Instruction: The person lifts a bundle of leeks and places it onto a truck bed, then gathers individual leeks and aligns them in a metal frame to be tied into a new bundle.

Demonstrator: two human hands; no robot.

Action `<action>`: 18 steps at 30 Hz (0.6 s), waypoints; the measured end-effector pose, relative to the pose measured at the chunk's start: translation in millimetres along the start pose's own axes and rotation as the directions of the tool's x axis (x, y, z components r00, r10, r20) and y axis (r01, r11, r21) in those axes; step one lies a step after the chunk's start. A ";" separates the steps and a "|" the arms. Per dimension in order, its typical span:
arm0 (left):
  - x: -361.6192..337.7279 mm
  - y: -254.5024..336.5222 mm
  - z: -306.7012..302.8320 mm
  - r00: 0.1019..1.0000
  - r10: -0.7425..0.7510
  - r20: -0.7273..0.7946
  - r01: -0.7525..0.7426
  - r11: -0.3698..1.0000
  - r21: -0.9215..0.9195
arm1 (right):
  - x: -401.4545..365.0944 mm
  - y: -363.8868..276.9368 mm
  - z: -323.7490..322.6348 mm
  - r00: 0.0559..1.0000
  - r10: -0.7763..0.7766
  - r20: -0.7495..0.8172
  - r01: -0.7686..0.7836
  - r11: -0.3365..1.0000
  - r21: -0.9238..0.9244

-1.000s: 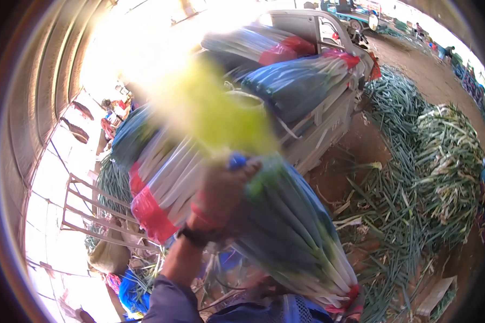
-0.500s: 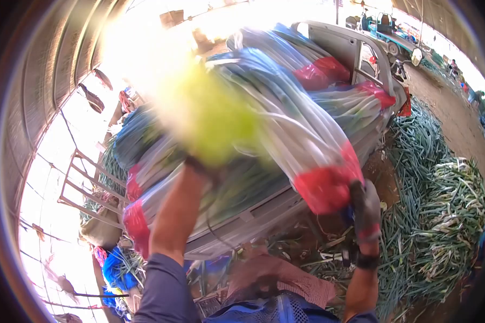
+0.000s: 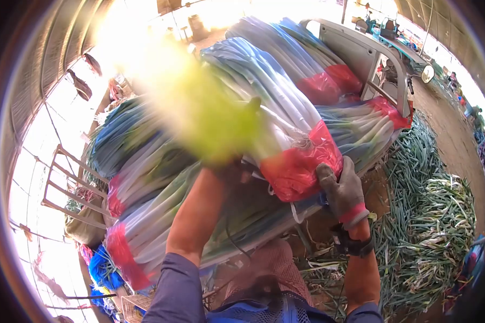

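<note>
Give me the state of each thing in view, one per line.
top bundle, wrapped, lying atop the load.
right hand, gloved, closed on its red end.
left hand, raised, blurred; hold unclear.
cart, loaded with wrapped bundles.
loose onions, heaped on the ground.

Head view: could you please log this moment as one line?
right hand grips red end of leek bundle | left hand hidden behind green blur | bundle atop loaded cart | loose leeks on ground
</note>
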State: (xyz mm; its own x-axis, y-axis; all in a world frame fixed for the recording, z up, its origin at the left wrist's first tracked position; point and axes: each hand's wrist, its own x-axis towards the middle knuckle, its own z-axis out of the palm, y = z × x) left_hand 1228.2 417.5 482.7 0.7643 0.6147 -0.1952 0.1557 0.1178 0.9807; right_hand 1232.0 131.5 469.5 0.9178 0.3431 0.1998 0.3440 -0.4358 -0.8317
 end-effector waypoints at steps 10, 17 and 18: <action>11.7 -8.7 -15.9 0.958 -0.056 0.283 0.165 0.910 -0.380 | 1.6 -49.5 -22.9 0.992 0.000 0.126 0.053 0.906 -0.419; 12.7 -48.5 -50.6 0.876 0.301 0.378 -0.271 0.953 -0.133 | 39.1 -69.0 8.0 0.823 -0.542 0.171 0.535 0.638 -0.553; 13.0 -52.5 -53.6 0.863 0.348 0.366 -0.352 0.934 -0.057 | 43.3 -69.5 10.3 0.823 -0.538 0.184 0.539 0.634 -0.555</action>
State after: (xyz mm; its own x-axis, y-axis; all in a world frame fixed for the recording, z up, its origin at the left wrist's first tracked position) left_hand 1196.5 461.1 428.9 0.9429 0.2858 0.1708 -0.1597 -0.0619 0.9852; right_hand 1245.8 185.3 530.6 0.5334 0.6695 0.5169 0.8225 -0.5532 -0.1322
